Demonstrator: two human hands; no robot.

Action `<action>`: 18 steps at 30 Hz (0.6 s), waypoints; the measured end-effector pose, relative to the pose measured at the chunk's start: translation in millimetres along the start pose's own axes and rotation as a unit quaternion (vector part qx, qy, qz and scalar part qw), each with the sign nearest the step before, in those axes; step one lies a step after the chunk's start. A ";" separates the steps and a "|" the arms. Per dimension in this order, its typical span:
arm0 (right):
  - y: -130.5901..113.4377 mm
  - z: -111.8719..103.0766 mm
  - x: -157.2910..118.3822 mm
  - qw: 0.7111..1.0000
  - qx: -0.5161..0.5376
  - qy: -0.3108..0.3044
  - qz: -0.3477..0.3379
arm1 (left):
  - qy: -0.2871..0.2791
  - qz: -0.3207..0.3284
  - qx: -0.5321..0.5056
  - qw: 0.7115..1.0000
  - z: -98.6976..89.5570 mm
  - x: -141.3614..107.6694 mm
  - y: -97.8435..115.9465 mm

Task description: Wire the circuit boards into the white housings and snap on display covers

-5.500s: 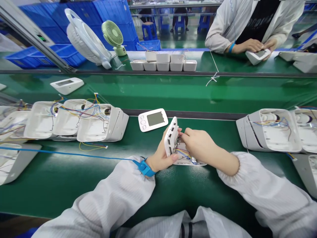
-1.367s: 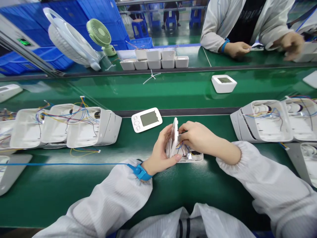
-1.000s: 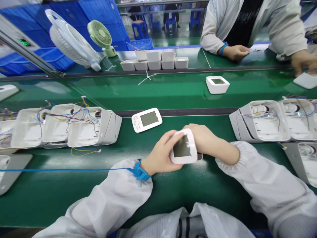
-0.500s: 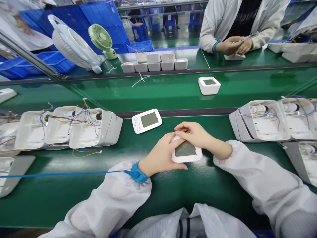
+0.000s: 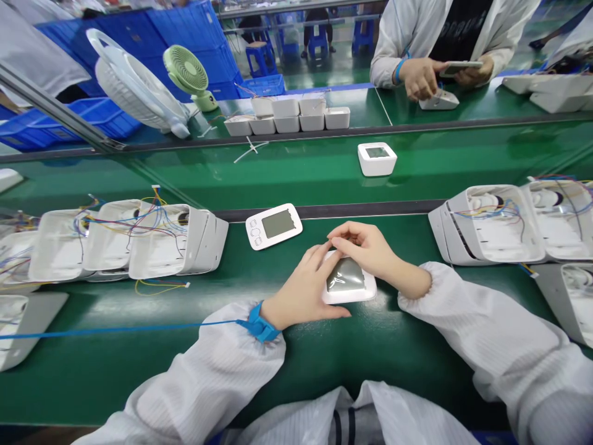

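A white device with a grey screen lies on the green work surface under my hands. My left hand grips its left side, thumb along the near edge and fingers over the top left. At the device's far edge my right hand has thumb and forefinger pinched together by my left fingertips; what they hold, if anything, is too small to tell. The screen shows bright, wrinkled reflections. A second white panel with screen and buttons lies to the left.
White housings with wires stand at the left and right. Beyond the dark rail, a small white device and a white cable tie lie on the green strip. Across it, a person handles a panel.
Beyond the rail, the small white device and tie have shifted left. My right hand has moved slightly up, and reflections on the screen look brighter. The person opposite has spread their hands apart.
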State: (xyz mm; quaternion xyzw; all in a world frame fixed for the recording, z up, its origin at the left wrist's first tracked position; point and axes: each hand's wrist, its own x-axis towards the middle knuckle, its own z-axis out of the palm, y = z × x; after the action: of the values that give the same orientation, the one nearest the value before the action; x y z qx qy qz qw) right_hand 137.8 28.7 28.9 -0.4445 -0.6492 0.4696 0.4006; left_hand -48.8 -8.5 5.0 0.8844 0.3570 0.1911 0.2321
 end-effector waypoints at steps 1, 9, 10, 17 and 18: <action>0.1 0.7 -1.2 1.000 -0.015 0.012 -0.021 | 0.002 -0.008 0.001 1.000 0.6 -0.3 1.3; 7.5 3.2 1.2 0.988 -0.144 0.059 -0.017 | 0.188 -0.024 0.075 0.979 4.8 -4.4 0.3; 8.4 2.5 2.4 0.987 -0.153 0.039 0.011 | 0.205 -0.022 0.082 0.975 3.3 -4.5 -1.2; 21.8 -4.6 2.5 0.989 -0.135 0.006 -0.054 | 0.230 -0.138 -0.156 0.951 -9.5 -6.7 -12.3; 23.8 -5.0 1.6 0.988 -0.130 0.007 -0.077 | 0.222 -0.149 -0.175 0.948 -10.3 -7.2 -12.6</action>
State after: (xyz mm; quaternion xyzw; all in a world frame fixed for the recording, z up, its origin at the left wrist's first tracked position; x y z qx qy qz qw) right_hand 146.8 35.4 7.4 -0.4449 -0.7342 0.3457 0.3787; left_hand -65.7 -2.8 5.2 0.7017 0.4886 0.4050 0.3239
